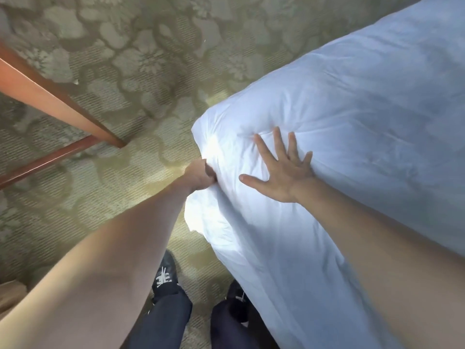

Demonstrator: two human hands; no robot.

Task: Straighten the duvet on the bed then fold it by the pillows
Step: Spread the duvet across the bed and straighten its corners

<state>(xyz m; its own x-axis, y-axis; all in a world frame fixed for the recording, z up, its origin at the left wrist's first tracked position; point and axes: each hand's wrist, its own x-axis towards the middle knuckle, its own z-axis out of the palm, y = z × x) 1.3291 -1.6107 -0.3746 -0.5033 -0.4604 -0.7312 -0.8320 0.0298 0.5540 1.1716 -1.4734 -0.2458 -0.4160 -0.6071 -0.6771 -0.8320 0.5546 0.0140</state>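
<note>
Carpet [141,71]: we see an olive-green floor covering with a pale floral pattern, filling the left and top of the view.
Wooden furniture legs [57,107]: we see reddish-brown slanted bars at the left, meeting near the floor.
Shoes [164,273]: we see dark, white-laced shoes on the carpet, at the bottom.
Trousers [171,316]: we see dark navy fabric above the shoes.

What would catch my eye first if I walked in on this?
The puffy white cotton duvet fills the right side, draped over the bed's corner. The right hand lies flat and spread on it, while the left hand has a closed grip on its hanging edge. Left of them lies green floral-patterned carpet.
</note>
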